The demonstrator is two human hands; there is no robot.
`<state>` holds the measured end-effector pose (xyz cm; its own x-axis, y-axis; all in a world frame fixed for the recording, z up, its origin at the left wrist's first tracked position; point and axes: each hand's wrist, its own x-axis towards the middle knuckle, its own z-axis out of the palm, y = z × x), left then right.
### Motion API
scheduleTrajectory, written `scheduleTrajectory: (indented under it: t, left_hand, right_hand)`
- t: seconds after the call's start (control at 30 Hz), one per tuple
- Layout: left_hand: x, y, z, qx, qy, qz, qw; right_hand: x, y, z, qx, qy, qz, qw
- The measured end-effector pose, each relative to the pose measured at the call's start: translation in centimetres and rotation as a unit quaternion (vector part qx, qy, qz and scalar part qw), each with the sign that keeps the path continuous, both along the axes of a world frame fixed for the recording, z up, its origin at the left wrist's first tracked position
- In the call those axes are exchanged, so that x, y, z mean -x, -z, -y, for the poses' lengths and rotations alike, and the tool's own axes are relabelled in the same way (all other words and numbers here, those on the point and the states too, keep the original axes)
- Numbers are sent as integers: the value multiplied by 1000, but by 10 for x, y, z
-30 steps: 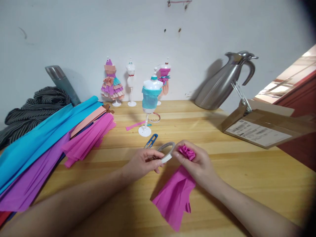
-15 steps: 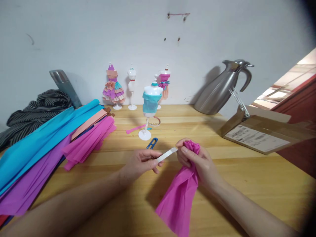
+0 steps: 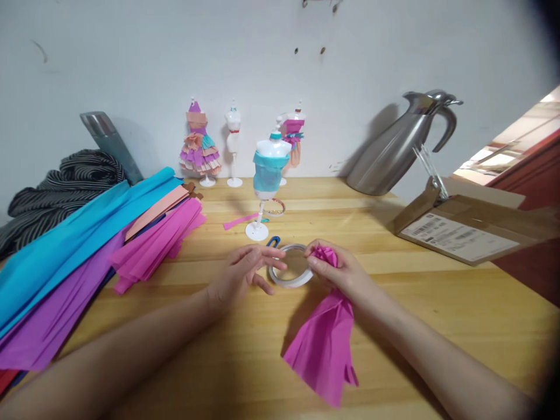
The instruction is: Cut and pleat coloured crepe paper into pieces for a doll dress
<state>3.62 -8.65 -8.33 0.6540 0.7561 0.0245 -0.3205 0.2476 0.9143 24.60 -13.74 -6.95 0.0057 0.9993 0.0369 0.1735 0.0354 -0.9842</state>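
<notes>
Gathered at its top, a piece of pink crepe paper hangs from my right hand, whose fingers pinch the bunched end. A white tape roll lies tilted between my hands, its right rim by my right fingertips. My left hand has its fingers spread at the roll's left edge; whether they touch it is unclear. Just behind is a blue cutter, partly hidden. Beyond that stands a small white mannequin with teal paper around its torso.
Crepe sheets in blue, purple and pink lie left. Dressed mannequins stand by the wall. A steel jug and a cardboard box are at right, a pink strip near the mannequin's base.
The tape roll now shows between my hands, where my left hand held a short white strip. My left fingers have opened. The camera view has shifted slightly.
</notes>
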Motion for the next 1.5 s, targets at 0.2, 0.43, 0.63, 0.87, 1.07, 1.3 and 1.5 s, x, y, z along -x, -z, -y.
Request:
scheduleTrajectory:
  t: [0.2, 0.43, 0.63, 0.87, 1.07, 1.3, 1.5]
  left_hand:
    - [0, 9, -9, -189, -110, -170, 961]
    - [1, 10, -13, -470, -51, -229, 851]
    - [1, 3, -2, -391, 30, -252, 884]
    - [2, -2, 3, -374, -9, -270, 887]
    - [1, 1, 3, -439, -8, -294, 849]
    - [0, 5, 6, -490, 10, -291, 822]
    - [-1, -1, 8, -448, 1, -264, 855]
  right_hand:
    - [-15, 1, -11, 109, 16, -205, 973]
    - [-17, 0, -16, 163, -31, -264, 950]
    - [-16, 1, -12, 147, -37, -290, 945]
    - [-4, -6, 4, -39, 99, -100, 989]
    - [4, -8, 15, -163, 155, 100, 969]
    - [4, -11, 11, -182, 122, 160, 962]
    - [0, -13, 10, -205, 72, 222, 950]
